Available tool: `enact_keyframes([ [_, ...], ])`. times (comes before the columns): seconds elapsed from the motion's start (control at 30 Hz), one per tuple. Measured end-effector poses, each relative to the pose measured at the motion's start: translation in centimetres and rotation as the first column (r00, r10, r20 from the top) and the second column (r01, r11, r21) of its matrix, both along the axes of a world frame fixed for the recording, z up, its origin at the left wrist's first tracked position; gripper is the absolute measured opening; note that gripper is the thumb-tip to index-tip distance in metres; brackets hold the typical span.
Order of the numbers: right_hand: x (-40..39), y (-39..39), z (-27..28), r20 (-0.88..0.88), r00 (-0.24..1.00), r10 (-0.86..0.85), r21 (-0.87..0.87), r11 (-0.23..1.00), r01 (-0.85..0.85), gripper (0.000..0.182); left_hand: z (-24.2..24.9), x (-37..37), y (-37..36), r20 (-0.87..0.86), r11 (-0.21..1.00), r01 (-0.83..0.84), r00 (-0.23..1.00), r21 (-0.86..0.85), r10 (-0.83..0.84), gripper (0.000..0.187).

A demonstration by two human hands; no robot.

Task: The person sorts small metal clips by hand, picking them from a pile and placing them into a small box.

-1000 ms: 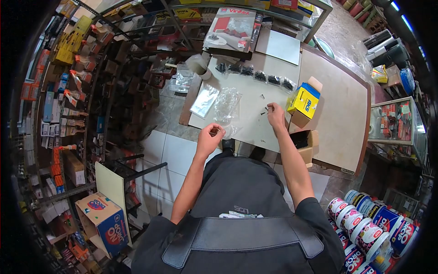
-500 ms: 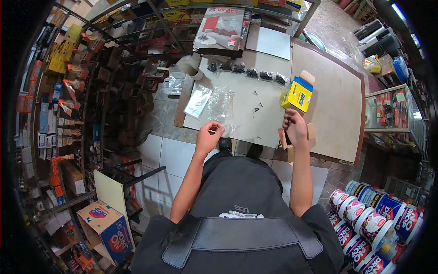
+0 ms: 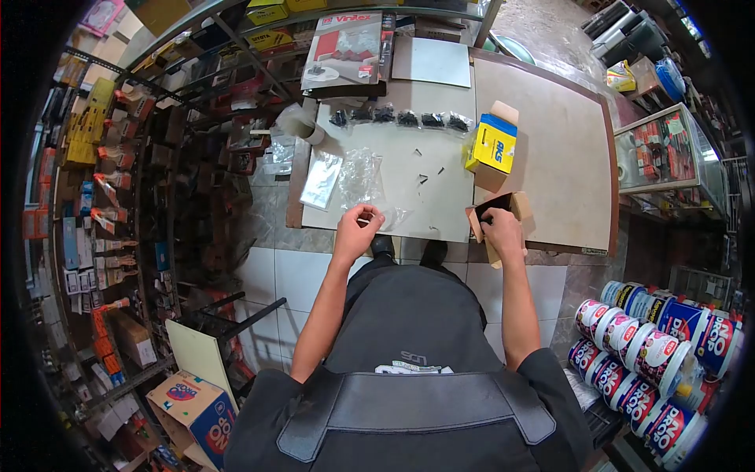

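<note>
My left hand (image 3: 359, 230) is at the near edge of the table, its fingers closed in a pinch on a small clear plastic bag (image 3: 395, 219). My right hand (image 3: 502, 230) reaches into the mouth of an open cardboard box (image 3: 521, 211) with a dark inside. Its fingers are curled together, and whatever they hold is hidden. Just beyond stands a yellow and blue AKS box (image 3: 495, 149) with its flap up. Several small dark screws (image 3: 423, 179) lie loose on the table. Behind them runs a row of small clear bags (image 3: 407, 118) filled with black pieces.
Crumpled clear bags (image 3: 362, 179) and a flat silvery packet (image 3: 322, 179) lie left on the table (image 3: 550, 118). A Vinilex catalogue (image 3: 343, 51) and a white board (image 3: 432, 62) are at the back. Stacked paint tubs (image 3: 633, 338) stand low on my right; loaded shelves (image 3: 102, 236) line the left.
My right hand has come down from beside the AKS box into the open cardboard box. My left hand keeps its pinch. The camera view has shifted slightly.
</note>
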State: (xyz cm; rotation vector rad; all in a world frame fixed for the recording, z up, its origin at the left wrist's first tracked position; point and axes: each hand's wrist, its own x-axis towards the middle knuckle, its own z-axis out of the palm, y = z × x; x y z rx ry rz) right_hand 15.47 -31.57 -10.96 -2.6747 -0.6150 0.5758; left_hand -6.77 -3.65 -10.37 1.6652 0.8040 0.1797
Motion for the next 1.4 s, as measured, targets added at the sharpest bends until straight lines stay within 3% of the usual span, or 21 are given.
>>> enact_keyframes([
  [0.3,0.0,0.0,-1.5,0.065,0.995,0.078,-0.012,0.997,-0.078,0.018,-0.1,-0.2,0.1,-0.012,1.000,-0.006,1.000,-0.004,0.006,0.016],
  [0.4,0.4,-0.4,-3.3,0.050,0.992,0.119,0.085,0.989,-0.123,0.017,0.0,-0.1,0.1,-0.009,1.000,-0.004,1.000,-0.004,0.003,0.017],
  [0.57,0.6,-0.4,-4.0,0.086,0.989,0.122,0.002,0.992,-0.123,0.016,0.0,-0.1,0.2,-0.014,1.000,-0.010,1.000,0.002,0.010,0.017],
  [0.8,0.7,0.1,-2.2,0.035,0.993,0.113,0.041,0.993,-0.114,0.018,-0.5,-0.3,0.4,-0.020,1.000,0.005,1.000,0.007,-0.004,0.017],
  [1.1,0.6,0.1,-1.2,-0.023,0.999,-0.023,0.077,0.997,0.025,0.020,-0.4,-0.2,0.6,-0.023,1.000,-0.003,1.000,-0.002,0.003,0.017],
  [1.2,2.2,-0.9,-3.6,0.099,0.993,-0.070,0.131,0.990,0.057,0.027,-0.4,-0.2,0.7,-0.023,1.000,0.002,1.000,-0.002,-0.002,0.018],
  [1.27,3.2,-1.3,-4.2,-0.076,0.996,-0.036,0.477,0.877,0.068,0.029,-0.5,-0.3,0.7,-0.030,1.000,0.003,1.000,0.000,-0.003,0.018],
  [1.3,3.4,-0.9,-3.3,-0.659,0.747,-0.082,0.481,0.718,0.503,0.023,-0.7,-0.4,0.7,-0.022,1.000,0.005,1.000,0.006,-0.004,0.018],
  [1.33,3.4,-0.3,-2.7,-0.660,0.747,-0.083,0.480,0.717,0.505,0.023,-0.7,-0.4,0.7,-0.014,1.000,0.007,1.000,0.012,-0.007,0.018],
  [1.4,3.2,1.5,-1.8,-0.831,0.471,0.297,0.556,0.386,0.736,0.021,-0.5,-0.4,0.7,-0.021,1.000,0.008,1.000,0.008,-0.008,0.018],
])
